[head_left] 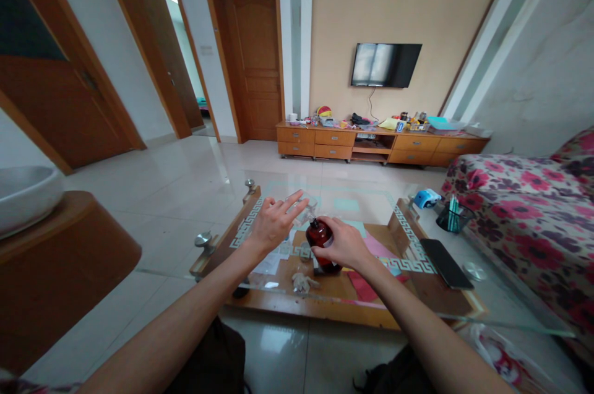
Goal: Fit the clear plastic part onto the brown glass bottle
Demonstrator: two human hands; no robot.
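My left hand (273, 221) grips a small clear container (304, 208), its fingers stretched along the side. The container is tilted, with its lower end at the dark neck of a brown bottle (318, 234). Whether the two touch I cannot tell. Wrapped around the bottle's body is my right hand (344, 244). The bottle leans slightly, over the glass-topped coffee table (278, 292). Below it, a crumpled pale thing (304, 283) shows near the table's front side. What is inside the clear container is too small to make out.
A black phone (446, 264) lies at the table's right, near a mesh pen holder (455, 218) and a blue-and-white packet (427, 198). Beyond stands a cluttered low cabinet (334, 137). A floral sofa (520, 208) is at right, a white basin (28, 199) at left.
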